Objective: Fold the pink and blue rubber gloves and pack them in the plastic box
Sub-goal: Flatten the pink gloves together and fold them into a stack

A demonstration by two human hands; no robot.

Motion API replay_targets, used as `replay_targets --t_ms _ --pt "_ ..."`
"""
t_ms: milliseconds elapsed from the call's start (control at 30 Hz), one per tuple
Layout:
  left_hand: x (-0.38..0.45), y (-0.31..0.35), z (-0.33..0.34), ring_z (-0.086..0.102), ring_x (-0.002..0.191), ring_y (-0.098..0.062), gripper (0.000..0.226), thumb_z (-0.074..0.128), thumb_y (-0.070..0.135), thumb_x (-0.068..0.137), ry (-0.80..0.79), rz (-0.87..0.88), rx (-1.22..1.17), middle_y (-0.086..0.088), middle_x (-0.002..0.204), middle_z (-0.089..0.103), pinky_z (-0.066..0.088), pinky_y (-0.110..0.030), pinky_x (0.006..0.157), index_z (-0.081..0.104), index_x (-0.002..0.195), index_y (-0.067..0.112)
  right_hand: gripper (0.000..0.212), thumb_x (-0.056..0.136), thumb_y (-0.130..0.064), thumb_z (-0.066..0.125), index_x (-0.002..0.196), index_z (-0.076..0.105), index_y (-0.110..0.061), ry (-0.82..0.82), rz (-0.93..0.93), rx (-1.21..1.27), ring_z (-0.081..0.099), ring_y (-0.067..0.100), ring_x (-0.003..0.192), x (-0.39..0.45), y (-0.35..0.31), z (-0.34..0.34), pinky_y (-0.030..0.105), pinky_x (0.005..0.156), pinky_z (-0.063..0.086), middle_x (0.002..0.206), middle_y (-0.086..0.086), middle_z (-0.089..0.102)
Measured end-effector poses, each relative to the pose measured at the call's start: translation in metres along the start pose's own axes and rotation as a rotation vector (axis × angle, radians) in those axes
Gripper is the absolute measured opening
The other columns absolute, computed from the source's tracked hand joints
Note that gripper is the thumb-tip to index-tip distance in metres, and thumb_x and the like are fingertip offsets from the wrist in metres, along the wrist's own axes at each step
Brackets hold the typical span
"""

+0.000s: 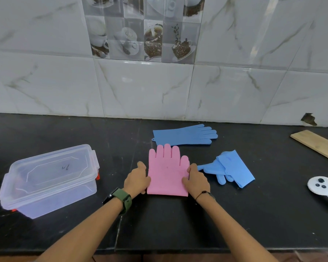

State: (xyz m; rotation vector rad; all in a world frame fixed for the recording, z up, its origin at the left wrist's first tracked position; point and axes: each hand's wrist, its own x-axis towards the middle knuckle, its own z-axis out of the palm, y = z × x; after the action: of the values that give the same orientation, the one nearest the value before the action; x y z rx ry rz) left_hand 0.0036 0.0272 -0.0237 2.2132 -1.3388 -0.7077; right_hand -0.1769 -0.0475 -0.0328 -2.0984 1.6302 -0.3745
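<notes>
A pink rubber glove (pixel 167 172) lies folded on the black counter, fingers pointing toward the wall. My left hand (pixel 137 178) grips its left edge and my right hand (pixel 196 179) grips its right edge. One blue glove (pixel 184 135) lies flat and stretched out behind the pink one. A second blue glove (pixel 233 168) lies folded to the right, its bristled side showing. The clear plastic box (pixel 49 179) stands at the left with its lid on.
A wooden board (pixel 316 143) lies at the right, near the tiled wall. A white object with dark buttons (pixel 323 187) sits at the right edge. The counter's front edge (pixel 159 249) runs below my forearms.
</notes>
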Motion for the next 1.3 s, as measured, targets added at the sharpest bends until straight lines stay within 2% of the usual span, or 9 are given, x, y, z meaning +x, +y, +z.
replay_targets --t_ms 200,333,433,600,733,867,967,1133,1300 --pt "0.005 -0.017 0.003 0.053 0.076 -0.017 0.022 0.059 0.006 0.083 0.248 0.662 0.542 -0.005 0.098 0.061 0.049 -0.029 0.066 0.059 0.105 0.010 0.030 0.088 -0.009 0.049 0.118 0.049 -0.011 0.143 -0.376 -0.300 0.049 0.020 0.102 0.002 0.010 0.004 0.029 0.088 0.046 0.124 0.007 0.048" --pt "0.011 -0.027 -0.003 0.067 0.074 -0.015 0.034 0.085 0.007 0.053 0.312 0.921 0.683 0.003 0.087 0.071 0.055 -0.025 0.069 0.071 0.082 0.018 0.034 0.062 -0.011 0.081 0.092 0.066 -0.011 0.283 -0.695 -0.437 0.066 0.028 0.088 0.002 0.021 -0.002 0.033 0.069 0.055 0.109 0.014 0.066" --pt "0.015 -0.033 -0.005 0.073 0.087 -0.014 0.045 0.090 0.011 0.042 0.220 1.035 0.779 0.005 0.091 0.076 0.058 -0.026 0.083 0.077 0.084 0.021 0.027 0.062 -0.018 0.084 0.084 0.069 -0.015 0.258 -0.896 -0.582 0.068 0.023 0.093 0.009 0.028 -0.006 0.033 0.078 0.057 0.103 0.006 0.071" --pt "0.020 -0.041 -0.014 0.069 0.103 -0.010 0.065 0.090 0.017 0.035 0.026 1.013 0.860 0.005 0.105 0.075 0.051 -0.022 0.092 0.076 0.099 0.019 0.051 0.053 -0.018 0.088 0.102 0.073 -0.016 0.123 -0.947 -0.617 0.068 0.020 0.106 0.012 0.037 -0.003 0.038 0.095 0.050 0.109 0.004 0.073" --pt "0.032 -0.047 -0.017 0.034 0.141 -0.015 0.060 0.057 0.009 0.086 -0.055 0.941 0.800 -0.006 0.151 0.039 0.009 -0.025 0.116 0.039 0.143 0.015 0.058 0.086 -0.005 0.054 0.142 0.038 -0.012 -0.089 -0.859 -0.527 0.029 0.021 0.142 0.018 0.049 -0.006 0.034 0.114 -0.004 0.151 0.008 0.037" --pt "0.036 -0.042 -0.020 0.063 0.115 -0.013 0.059 0.083 0.015 0.064 0.009 1.053 0.723 -0.003 0.125 0.067 0.045 -0.023 0.100 0.065 0.121 0.015 0.054 0.094 -0.014 0.039 0.147 0.028 -0.017 -0.144 -0.847 -0.447 0.017 0.013 0.146 0.025 0.049 -0.007 0.019 0.112 -0.009 0.156 0.001 0.026" --pt "0.035 -0.041 -0.014 0.072 0.094 -0.010 0.059 0.093 0.016 0.043 0.054 1.089 0.666 0.002 0.103 0.076 0.056 -0.020 0.081 0.076 0.100 0.016 0.054 0.092 -0.016 0.038 0.146 0.031 -0.018 -0.153 -0.825 -0.390 0.019 0.011 0.145 0.027 0.048 -0.007 0.017 0.113 -0.007 0.155 -0.001 0.028" --pt "0.035 -0.040 -0.007 0.074 0.089 -0.020 0.044 0.082 -0.010 0.054 0.141 1.006 0.405 -0.006 0.100 0.077 0.059 -0.033 0.073 0.075 0.094 0.008 0.060 0.085 -0.015 0.042 0.145 0.034 -0.018 -0.145 -0.773 -0.284 0.020 0.008 0.145 0.024 0.052 -0.005 0.014 0.113 -0.007 0.154 -0.002 0.031" --pt "0.034 -0.040 0.000 0.072 0.096 -0.021 0.030 0.061 -0.008 0.077 0.150 0.888 0.257 -0.007 0.108 0.074 0.056 -0.029 0.084 0.072 0.101 0.007 0.061 0.085 -0.017 0.044 0.145 0.034 -0.018 -0.137 -0.777 -0.266 0.018 0.008 0.145 0.019 0.054 -0.006 0.012 0.115 -0.004 0.154 -0.002 0.030"
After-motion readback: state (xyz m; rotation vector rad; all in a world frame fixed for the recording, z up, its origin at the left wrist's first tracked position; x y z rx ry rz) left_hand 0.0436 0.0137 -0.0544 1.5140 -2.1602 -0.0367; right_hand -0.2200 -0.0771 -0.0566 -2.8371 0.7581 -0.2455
